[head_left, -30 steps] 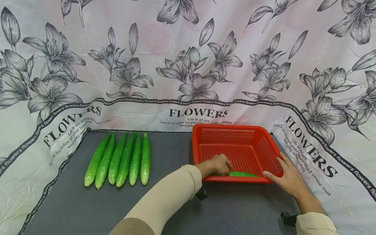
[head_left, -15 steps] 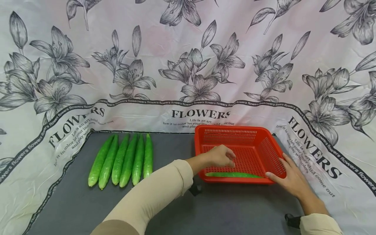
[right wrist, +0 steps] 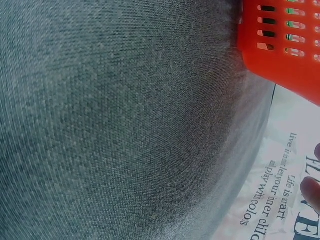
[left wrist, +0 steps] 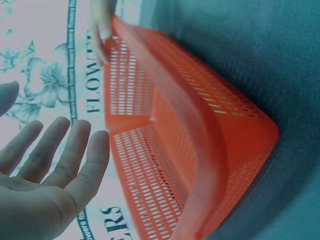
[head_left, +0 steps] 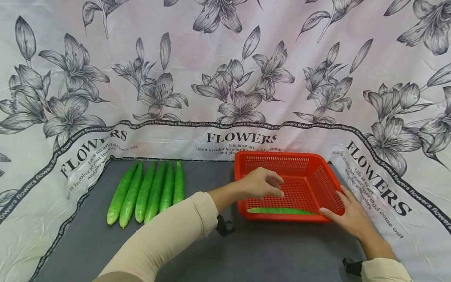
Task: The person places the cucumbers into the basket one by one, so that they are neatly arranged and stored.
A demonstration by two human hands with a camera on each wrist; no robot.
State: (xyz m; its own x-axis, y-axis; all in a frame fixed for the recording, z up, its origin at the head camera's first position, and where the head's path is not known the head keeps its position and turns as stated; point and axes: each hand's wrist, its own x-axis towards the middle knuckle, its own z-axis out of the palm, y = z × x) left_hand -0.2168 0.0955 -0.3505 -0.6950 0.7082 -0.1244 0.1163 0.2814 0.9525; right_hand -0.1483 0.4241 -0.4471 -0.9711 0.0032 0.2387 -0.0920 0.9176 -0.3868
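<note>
A red perforated basket stands on the grey mat at the right. One green cucumber lies along its near wall. My left hand hovers above the basket's left side, fingers relaxed and holding nothing; the left wrist view shows its spread fingers beside the basket. My right hand rests with straight fingers against the basket's near right corner. Several cucumbers lie side by side on the mat at the left.
A flower-printed cloth forms the backdrop and covers the sides. The grey mat stretches toward me. The right wrist view shows mat and a corner of the basket.
My left hand let go of the cucumber in the basket and rose, drawing back to the left. The right hand stayed on the basket's corner.
</note>
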